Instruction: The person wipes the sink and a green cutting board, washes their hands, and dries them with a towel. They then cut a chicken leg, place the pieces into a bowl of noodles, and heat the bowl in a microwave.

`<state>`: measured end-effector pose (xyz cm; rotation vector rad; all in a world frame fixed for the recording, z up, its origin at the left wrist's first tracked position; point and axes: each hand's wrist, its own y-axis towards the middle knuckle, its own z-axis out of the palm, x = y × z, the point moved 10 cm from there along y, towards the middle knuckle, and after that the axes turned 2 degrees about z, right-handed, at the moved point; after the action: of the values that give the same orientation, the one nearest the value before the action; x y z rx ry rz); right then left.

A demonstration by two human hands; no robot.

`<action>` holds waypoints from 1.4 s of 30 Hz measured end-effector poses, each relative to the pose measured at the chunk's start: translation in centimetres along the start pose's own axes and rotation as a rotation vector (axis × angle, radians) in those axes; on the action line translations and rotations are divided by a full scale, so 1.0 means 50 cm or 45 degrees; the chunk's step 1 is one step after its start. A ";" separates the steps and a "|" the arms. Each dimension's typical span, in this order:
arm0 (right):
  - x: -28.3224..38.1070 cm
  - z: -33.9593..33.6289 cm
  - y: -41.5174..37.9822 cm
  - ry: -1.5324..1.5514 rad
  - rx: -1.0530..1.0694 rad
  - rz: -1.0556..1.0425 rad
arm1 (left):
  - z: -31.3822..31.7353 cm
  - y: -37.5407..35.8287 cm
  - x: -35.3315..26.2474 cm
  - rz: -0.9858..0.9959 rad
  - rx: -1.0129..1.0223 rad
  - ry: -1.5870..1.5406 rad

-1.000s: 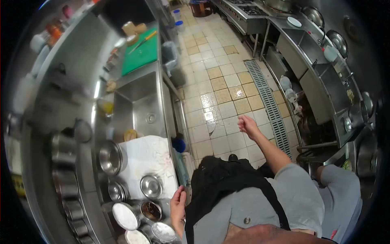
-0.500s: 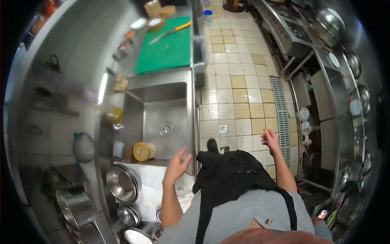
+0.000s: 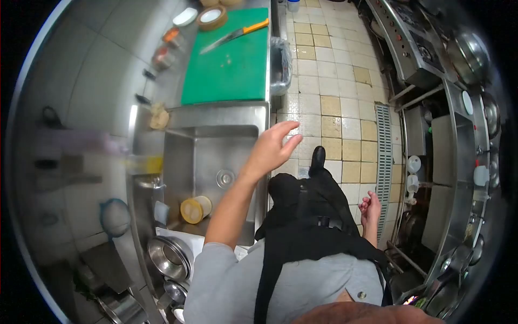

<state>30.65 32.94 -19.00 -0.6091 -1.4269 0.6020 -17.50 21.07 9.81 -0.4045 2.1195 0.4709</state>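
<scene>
Head view | your left hand, right hand: fingers loose, empty | tub, lower left: likely light, stiff; grip sides

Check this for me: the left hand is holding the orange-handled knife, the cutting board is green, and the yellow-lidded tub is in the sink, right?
Not quite: the left hand isn't holding the orange-handled knife; the head view shows it lying on the green cutting board. The yellow-lidded tub is in the sink, as you said.
</scene>
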 end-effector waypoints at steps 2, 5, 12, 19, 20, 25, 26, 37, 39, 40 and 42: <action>0.006 0.019 0.058 0.090 -0.028 0.052 | 0.014 0.071 -0.018 -0.029 0.018 -0.032; 0.016 0.058 0.186 0.247 0.010 0.142 | 0.019 0.142 0.033 -0.251 -0.037 -0.132; 0.289 0.400 0.422 -0.046 0.407 -0.016 | 0.007 0.284 0.239 -0.420 -0.495 -0.307; 0.503 0.678 0.460 -0.412 0.516 -0.249 | -0.029 0.521 0.385 -0.628 -0.277 0.294; 0.509 0.693 0.456 -0.421 0.532 -0.268 | -0.038 0.557 0.422 -0.637 -0.256 0.287; 0.454 0.620 0.462 -0.421 0.321 -0.127 | -0.131 0.771 0.588 -0.606 -0.270 0.573; 0.443 0.600 0.455 -0.418 0.291 -0.083 | -0.140 0.797 0.617 -0.714 -0.171 0.609; 0.452 0.561 0.485 -0.245 0.109 0.072 | -0.120 0.830 0.671 -0.690 0.338 0.817; 0.464 0.637 0.498 -0.295 0.225 0.042 | -0.118 0.801 0.649 -0.729 0.395 0.800; 0.476 0.687 0.502 -0.336 0.329 0.006 | -0.129 0.794 0.637 -0.805 0.302 0.757; 0.493 0.763 0.510 -0.425 0.387 0.013 | -0.141 0.772 0.642 -0.965 0.153 0.687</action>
<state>-6.57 69.34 -17.56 -0.2825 -1.6000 0.9411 -57.31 47.95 -6.33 -1.3088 2.2590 -0.2347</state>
